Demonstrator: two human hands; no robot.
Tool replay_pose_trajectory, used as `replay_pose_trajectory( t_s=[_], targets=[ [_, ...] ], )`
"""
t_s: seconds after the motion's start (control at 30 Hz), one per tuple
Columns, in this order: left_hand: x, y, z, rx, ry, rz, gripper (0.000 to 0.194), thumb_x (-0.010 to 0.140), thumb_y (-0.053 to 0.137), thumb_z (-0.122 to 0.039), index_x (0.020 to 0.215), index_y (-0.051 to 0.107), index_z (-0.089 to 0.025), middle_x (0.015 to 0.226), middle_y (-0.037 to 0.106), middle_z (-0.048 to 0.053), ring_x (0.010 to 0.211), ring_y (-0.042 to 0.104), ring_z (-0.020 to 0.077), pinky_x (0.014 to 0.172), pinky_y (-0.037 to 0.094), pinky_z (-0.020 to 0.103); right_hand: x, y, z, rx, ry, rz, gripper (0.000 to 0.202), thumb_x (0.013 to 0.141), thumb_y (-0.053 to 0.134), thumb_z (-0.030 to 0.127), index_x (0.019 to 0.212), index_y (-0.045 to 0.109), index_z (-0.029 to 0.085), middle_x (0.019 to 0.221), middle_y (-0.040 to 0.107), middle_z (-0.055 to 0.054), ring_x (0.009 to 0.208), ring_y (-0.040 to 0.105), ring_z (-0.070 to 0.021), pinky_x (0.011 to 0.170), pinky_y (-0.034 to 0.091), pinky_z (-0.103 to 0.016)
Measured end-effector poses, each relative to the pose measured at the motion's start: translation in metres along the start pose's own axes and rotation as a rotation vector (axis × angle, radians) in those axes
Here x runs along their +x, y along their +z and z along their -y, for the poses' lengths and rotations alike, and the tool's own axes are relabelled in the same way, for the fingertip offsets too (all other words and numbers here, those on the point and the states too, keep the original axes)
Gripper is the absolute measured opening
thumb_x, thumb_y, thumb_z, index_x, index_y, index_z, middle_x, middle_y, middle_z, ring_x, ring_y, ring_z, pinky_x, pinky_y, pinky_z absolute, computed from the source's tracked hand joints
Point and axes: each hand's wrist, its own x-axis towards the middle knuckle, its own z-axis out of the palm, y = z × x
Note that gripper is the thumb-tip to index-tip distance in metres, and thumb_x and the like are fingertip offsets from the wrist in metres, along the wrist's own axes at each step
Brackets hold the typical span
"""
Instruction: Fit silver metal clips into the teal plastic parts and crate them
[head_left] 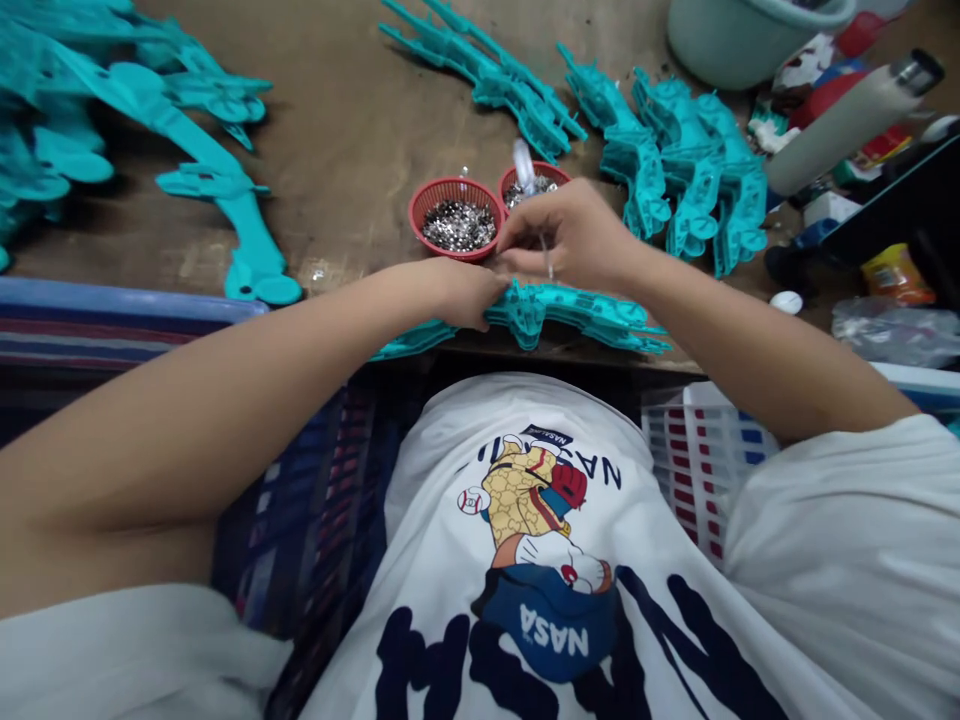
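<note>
Near the table's front edge lies a long teal plastic part [525,315], ribbed on its upper side. My left hand [469,292] is closed round its left portion, with the fingertips partly hidden. Just above the part, my right hand [566,230] is bent down with its fingers pinched together. A thin, shiny sliver [547,256] shows by its fingers; what the fingertips grip is too small to make out. Beyond my hands stand a red basket [417,222] of small silvery metal pieces and a second red basket [561,172], partly covered by my right hand, with a clear plastic scoop-like thing [523,165] in it.
Teal parts [142,100] are heaped at the left, and more teal parts [682,165] lie in rows at the back right. A pale bucket [739,45], a bottle [840,130] and plastic bags [896,330] crowd the right side. Crates [112,300] flank my body below the table edge.
</note>
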Motion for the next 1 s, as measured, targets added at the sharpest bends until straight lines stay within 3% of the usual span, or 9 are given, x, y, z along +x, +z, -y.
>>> replay_pose_trajectory(
  t_s=[0.07,0.17,0.3,0.4,0.5,0.73,0.87,1.0],
  targets=[
    [-0.007,-0.008,-0.009,0.063,-0.078,0.048,0.080,0.114,0.090,-0.037,0.187,0.065,-0.017,0.168,0.084,0.024,0.151,0.084,0.0443,0.124,0.067,0.047,-0.014,-0.023,-0.017,-0.052,0.022,0.028,0.008,0.109,0.096,0.032,0.115,0.098,0.027,0.104,0.090,-0.003,0.096,0.082,-0.0247,0.097,0.065,-0.042],
    [-0.014,-0.015,-0.020,0.068,-0.144,0.012,0.076,0.118,0.084,-0.047,0.185,0.065,-0.017,0.160,0.087,0.024,0.148,0.083,0.0469,0.121,0.067,0.051,-0.039,-0.045,-0.052,-0.147,-0.019,0.115,0.006,0.110,0.093,0.033,0.110,0.099,0.030,0.105,0.090,-0.003,0.099,0.083,-0.0264,0.100,0.064,-0.045],
    [-0.014,-0.014,-0.028,0.025,-0.185,-0.034,0.064,0.117,0.084,-0.051,0.171,0.077,-0.017,0.153,0.089,0.021,0.147,0.083,0.0469,0.119,0.066,0.049,-0.062,-0.045,-0.080,-0.224,-0.049,0.216,0.016,0.115,0.086,0.038,0.112,0.099,0.030,0.108,0.091,-0.005,0.105,0.084,-0.0283,0.102,0.062,-0.048],
    [-0.011,-0.011,-0.030,0.044,-0.177,-0.047,0.052,0.117,0.078,-0.046,0.160,0.083,-0.016,0.151,0.090,0.021,0.143,0.085,0.0450,0.114,0.067,0.047,-0.066,-0.037,-0.082,-0.226,-0.043,0.238,0.021,0.117,0.086,0.045,0.114,0.099,0.029,0.110,0.090,-0.006,0.108,0.083,-0.0285,0.101,0.062,-0.046],
    [-0.009,-0.010,-0.030,0.058,-0.214,-0.022,0.053,0.112,0.084,-0.044,0.159,0.083,-0.020,0.151,0.090,0.019,0.145,0.085,0.0447,0.113,0.067,0.043,-0.066,-0.033,-0.081,-0.221,-0.053,0.222,0.024,0.118,0.086,0.048,0.110,0.097,0.029,0.104,0.086,-0.003,0.107,0.082,-0.0256,0.100,0.062,-0.043],
    [-0.007,-0.013,-0.033,0.101,-0.249,0.023,0.060,0.114,0.080,-0.049,0.164,0.080,-0.017,0.153,0.089,0.022,0.146,0.087,0.0476,0.116,0.067,0.043,-0.066,-0.026,-0.086,-0.321,-0.075,0.276,0.010,0.113,0.088,0.026,0.105,0.091,0.022,0.106,0.083,-0.007,0.115,0.082,-0.0290,0.098,0.059,-0.044],
    [-0.007,-0.012,-0.031,0.133,-0.256,0.030,0.062,0.113,0.079,-0.049,0.167,0.078,-0.019,0.152,0.090,0.022,0.145,0.087,0.0466,0.115,0.067,0.042,-0.065,-0.023,-0.088,-0.345,-0.076,0.292,0.004,0.112,0.088,0.025,0.110,0.091,0.022,0.107,0.082,-0.007,0.116,0.082,-0.0305,0.097,0.060,-0.045],
    [-0.007,-0.012,-0.031,0.144,-0.249,0.028,0.060,0.113,0.079,-0.053,0.164,0.078,-0.021,0.154,0.090,0.021,0.146,0.087,0.0456,0.114,0.068,0.040,-0.063,-0.019,-0.076,-0.335,-0.039,0.261,0.010,0.111,0.091,0.023,0.102,0.088,0.020,0.103,0.080,-0.007,0.118,0.084,-0.0316,0.099,0.061,-0.045]
  ],
)
